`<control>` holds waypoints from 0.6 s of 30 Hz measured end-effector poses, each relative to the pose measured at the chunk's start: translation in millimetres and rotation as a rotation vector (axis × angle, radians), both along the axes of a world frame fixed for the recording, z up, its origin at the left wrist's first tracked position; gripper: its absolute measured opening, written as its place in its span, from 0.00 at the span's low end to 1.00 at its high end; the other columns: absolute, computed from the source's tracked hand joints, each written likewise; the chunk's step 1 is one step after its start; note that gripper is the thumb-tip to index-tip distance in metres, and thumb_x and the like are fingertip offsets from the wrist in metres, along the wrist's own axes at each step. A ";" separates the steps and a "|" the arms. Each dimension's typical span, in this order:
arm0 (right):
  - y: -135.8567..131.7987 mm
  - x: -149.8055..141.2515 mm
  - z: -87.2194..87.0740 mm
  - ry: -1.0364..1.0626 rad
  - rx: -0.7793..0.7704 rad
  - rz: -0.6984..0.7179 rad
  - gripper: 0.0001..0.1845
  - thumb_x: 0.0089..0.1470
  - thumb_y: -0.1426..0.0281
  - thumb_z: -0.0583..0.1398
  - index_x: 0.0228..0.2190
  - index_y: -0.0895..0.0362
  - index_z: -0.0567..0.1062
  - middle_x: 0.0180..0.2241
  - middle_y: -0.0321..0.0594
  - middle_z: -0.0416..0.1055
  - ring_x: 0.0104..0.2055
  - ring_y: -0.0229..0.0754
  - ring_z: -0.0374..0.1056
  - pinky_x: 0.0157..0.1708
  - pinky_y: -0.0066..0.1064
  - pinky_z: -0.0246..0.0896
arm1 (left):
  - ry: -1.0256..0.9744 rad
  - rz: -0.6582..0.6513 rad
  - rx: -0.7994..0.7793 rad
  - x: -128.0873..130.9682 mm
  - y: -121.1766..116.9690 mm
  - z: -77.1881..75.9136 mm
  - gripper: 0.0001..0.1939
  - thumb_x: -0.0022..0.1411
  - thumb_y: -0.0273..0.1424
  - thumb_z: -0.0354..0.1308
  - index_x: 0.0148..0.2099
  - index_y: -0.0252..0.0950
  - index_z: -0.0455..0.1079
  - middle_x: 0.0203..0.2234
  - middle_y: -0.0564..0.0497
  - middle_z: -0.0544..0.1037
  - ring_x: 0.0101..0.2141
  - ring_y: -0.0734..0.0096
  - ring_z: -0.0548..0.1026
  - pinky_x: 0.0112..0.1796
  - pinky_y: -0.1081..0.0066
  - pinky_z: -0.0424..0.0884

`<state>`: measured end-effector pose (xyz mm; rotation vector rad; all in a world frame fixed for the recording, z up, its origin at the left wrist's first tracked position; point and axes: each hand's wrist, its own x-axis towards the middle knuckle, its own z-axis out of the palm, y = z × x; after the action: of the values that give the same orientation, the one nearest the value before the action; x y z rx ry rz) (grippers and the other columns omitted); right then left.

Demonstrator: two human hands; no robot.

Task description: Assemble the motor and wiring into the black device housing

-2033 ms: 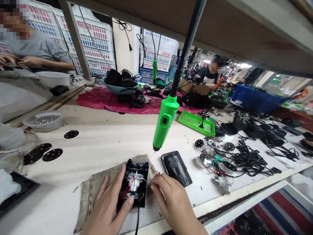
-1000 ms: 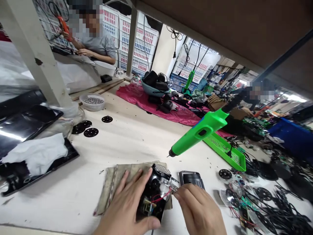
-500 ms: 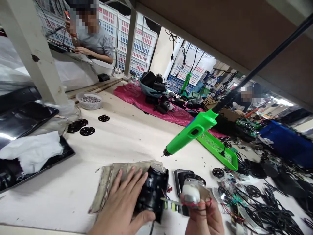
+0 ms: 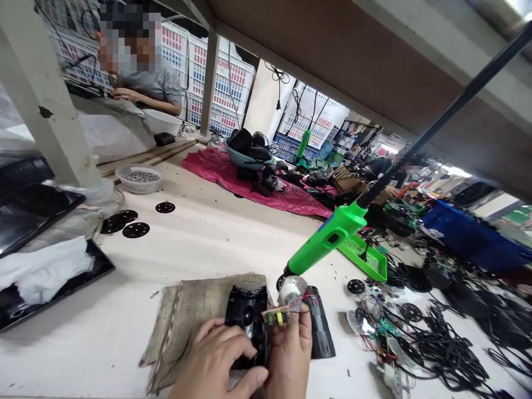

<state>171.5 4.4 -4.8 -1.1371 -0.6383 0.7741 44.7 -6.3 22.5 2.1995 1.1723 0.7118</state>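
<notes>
A black plastic housing (image 4: 246, 302) lies on a folded grey-brown cloth (image 4: 187, 316). My left hand (image 4: 220, 357) grips the housing's lower part, fingers curled over its left side and thumb across the bottom. In my right hand (image 4: 291, 343), just right of the housing, is a small motor (image 4: 292, 292) with a whitish cover and red wires. A small circuit board (image 4: 277, 317) with green and yellow components sits by the same fingers, beside the housing. Behind that hand lies a grooved black shell (image 4: 321, 327). The green electric screwdriver (image 4: 328, 239) hangs tip-down just above the motor.
Tangled black cords (image 4: 444, 338) and loose parts cover the right side. A green screw tray (image 4: 369, 260) stands behind them. At left are black discs (image 4: 136, 230), a bowl of screws (image 4: 140, 178) and a black tray (image 4: 102, 266). A co-worker (image 4: 153, 83) sits beyond.
My right hand has brought the motor and board leftward to the housing. My left hand's spread fingers have curled round the housing. The grooved shell is now more exposed.
</notes>
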 end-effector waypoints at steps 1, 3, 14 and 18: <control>-1.0 -1.1 0.0 -0.025 -0.001 -0.002 0.10 0.61 0.57 0.53 0.37 0.51 0.62 0.30 0.31 0.70 0.29 0.33 0.70 0.29 0.25 0.67 | -0.013 0.010 -0.020 -0.4 0.2 0.2 0.03 0.55 0.33 0.60 0.32 0.41 0.69 0.29 0.56 0.79 0.34 0.63 0.78 0.48 0.48 0.69; -3.9 -3.7 1.2 -0.081 0.011 -0.007 0.11 0.61 0.57 0.53 0.36 0.52 0.63 0.29 0.31 0.68 0.28 0.35 0.69 0.29 0.26 0.66 | -0.035 0.021 -0.047 -2.1 1.0 0.5 0.03 0.56 0.33 0.58 0.31 0.41 0.68 0.29 0.57 0.80 0.34 0.63 0.79 0.49 0.47 0.69; -14.7 -14.5 16.7 -0.645 0.115 0.139 0.11 0.63 0.66 0.50 0.33 0.53 0.69 0.28 0.34 0.66 0.31 0.37 0.61 0.33 0.28 0.53 | -0.494 0.214 -0.196 4.3 -10.8 -34.2 0.13 0.62 0.40 0.52 0.40 0.40 0.75 0.40 0.47 0.80 0.43 0.61 0.77 0.44 0.63 0.75; -14.8 -2.1 15.1 -0.613 0.035 0.151 0.10 0.62 0.63 0.53 0.33 0.54 0.71 0.29 0.35 0.67 0.31 0.37 0.62 0.33 0.27 0.54 | -0.491 0.185 -0.179 5.5 -10.9 -26.5 0.19 0.64 0.46 0.48 0.39 0.40 0.74 0.36 0.48 0.81 0.38 0.63 0.79 0.44 0.62 0.75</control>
<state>169.4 -10.4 10.3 -1.3101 -1.2555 0.5299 50.2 -17.2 -4.0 1.6534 1.1327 1.1019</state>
